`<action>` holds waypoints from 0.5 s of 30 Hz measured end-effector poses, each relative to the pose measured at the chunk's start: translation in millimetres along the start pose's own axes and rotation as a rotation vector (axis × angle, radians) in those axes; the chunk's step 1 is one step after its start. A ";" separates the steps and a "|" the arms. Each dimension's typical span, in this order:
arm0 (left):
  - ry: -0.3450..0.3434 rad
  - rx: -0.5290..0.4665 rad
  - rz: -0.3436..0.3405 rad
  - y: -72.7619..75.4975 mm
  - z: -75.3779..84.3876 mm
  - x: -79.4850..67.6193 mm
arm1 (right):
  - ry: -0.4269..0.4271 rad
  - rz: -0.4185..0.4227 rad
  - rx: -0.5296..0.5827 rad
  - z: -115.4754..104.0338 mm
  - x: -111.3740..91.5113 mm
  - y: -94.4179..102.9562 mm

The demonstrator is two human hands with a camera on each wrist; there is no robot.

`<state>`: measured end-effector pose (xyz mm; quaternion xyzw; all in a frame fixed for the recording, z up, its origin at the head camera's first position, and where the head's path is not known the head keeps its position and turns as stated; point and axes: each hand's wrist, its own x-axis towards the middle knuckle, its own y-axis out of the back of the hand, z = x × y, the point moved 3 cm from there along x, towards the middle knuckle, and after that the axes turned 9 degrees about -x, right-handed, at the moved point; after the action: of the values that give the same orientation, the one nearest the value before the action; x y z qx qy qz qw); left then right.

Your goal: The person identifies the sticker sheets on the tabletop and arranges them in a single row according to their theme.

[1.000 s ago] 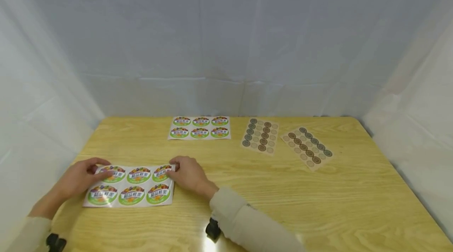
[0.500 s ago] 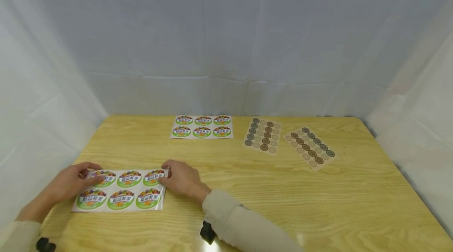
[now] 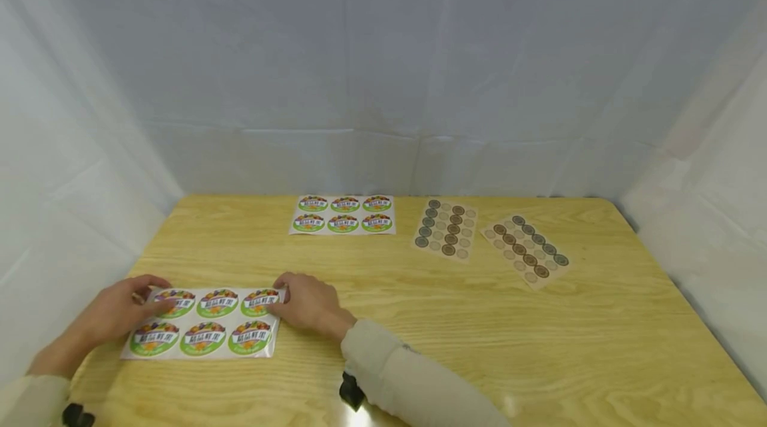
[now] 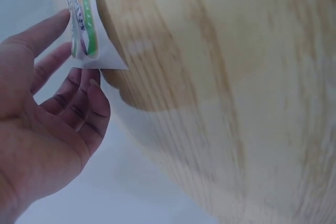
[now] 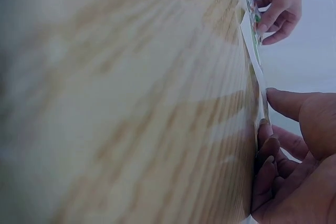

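Between my two hands is a white sticker sheet (image 3: 224,337) with rows of oval fruit labels, lying at the left front of the table in the head view. My left hand (image 3: 114,310) pinches its upper left corner, thumb on top of a label. At the upper right corner my right hand (image 3: 310,302) pinches the sheet between thumb and fingers. The left wrist view shows the thumb over the sheet's edge (image 4: 86,19) with fingers beneath. In the right wrist view the sheet's edge (image 5: 254,51) is seen nearly edge-on, close to the wood.
A second fruit sticker sheet (image 3: 343,215) lies flat at the table's back edge. Two beige sheets of small round stickers, an upright one (image 3: 445,228) and a slanted one (image 3: 527,250), lie to its right. White curtains (image 3: 383,80) surround the wooden table (image 3: 479,360).
Both hands have brought the fruit sticker sheet a little left and toward the front edge, mostly in the first half second. The grip is unchanged. The head view has shifted slightly.
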<state>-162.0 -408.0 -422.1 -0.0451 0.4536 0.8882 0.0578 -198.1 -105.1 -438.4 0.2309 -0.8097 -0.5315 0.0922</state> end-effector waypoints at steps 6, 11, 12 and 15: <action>-0.032 0.031 0.005 -0.2 -0.5 1.2 | -0.007 0.001 -0.022 -0.8 0.7 -0.1; -0.032 0.044 0.007 0.9 0.3 0.3 | -0.014 0.005 -0.048 -2.4 0.5 -0.6; -0.032 0.048 0.009 1.0 0.8 0.1 | -0.014 0.007 -0.053 -2.6 0.5 -0.6; -0.038 0.052 0.016 1.2 2.6 -0.8 | -0.008 0.008 -0.066 -3.4 0.4 -0.4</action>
<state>-161.5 -406.7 -419.5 -0.0231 0.4757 0.8772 0.0607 -197.0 -108.2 -437.4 0.2223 -0.7931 -0.5583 0.0990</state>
